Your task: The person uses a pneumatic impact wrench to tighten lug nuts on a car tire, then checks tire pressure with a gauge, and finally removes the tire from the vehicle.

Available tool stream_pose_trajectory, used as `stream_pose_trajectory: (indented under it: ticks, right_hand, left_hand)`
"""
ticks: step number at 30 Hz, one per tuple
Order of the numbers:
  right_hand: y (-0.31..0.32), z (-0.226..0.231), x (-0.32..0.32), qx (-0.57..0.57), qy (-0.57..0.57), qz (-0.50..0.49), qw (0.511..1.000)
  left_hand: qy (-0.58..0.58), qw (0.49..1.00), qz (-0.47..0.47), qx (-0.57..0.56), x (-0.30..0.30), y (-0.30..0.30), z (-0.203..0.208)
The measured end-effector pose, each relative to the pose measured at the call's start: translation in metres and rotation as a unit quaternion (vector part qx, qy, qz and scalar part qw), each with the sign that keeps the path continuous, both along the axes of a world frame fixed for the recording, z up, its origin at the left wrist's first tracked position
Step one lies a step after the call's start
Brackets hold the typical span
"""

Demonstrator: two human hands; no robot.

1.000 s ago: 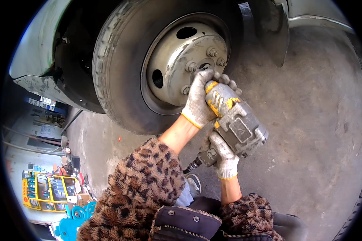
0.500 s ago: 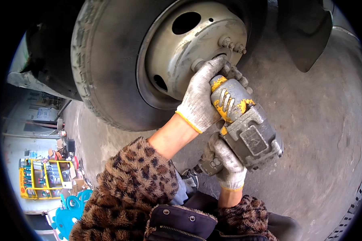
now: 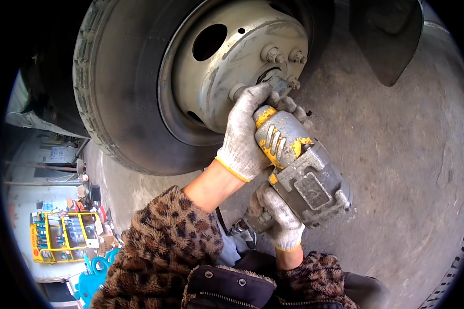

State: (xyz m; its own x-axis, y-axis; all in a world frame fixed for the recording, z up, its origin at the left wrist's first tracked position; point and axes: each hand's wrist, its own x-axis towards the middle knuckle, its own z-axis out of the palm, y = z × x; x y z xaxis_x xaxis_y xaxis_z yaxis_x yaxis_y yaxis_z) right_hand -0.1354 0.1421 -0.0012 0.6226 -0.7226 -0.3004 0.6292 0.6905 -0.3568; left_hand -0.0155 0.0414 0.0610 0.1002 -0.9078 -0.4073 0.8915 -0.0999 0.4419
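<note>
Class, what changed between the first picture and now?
The wheel looks larger and reaches further left; the impact wrench sits slightly lower in view. The viewpoint probably moved closer. Nothing was grasped or released: the left hand still cups the tool's front, the right hand its handle.

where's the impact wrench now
In the head view, the impact wrench is right of centre, below and right of the wheel, with the left hand at its front end and the right hand on its handle.
</note>
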Motion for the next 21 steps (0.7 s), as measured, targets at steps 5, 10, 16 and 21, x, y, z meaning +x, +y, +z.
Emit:
stream_pose_trajectory:
  ticks: [5, 10, 16, 21]
  right_hand:
    - [0.005, -0.005, 0.003, 0.028, 0.001, -0.008, 1.0]
    - [0.007, 0.001, 0.005, 0.034, 0.054, -0.023, 0.998]
    - [0.01, -0.017, 0.01, 0.016, -0.004, -0.003, 1.0]
    - [0.011, -0.016, 0.018, 0.042, -0.021, -0.016, 0.999]
  left_hand:
    - [-0.031, 0.998, 0.028, 0.042, -0.001, 0.001, 0.008]
    - [-0.006, 1.0, 0.008, 0.026, 0.007, 0.001, 0.001]
    - [-0.027, 0.999, 0.011, 0.029, 0.005, 0.001, 0.001]
    - [-0.03, 0.999, 0.006, 0.019, 0.009, 0.003, -0.006]
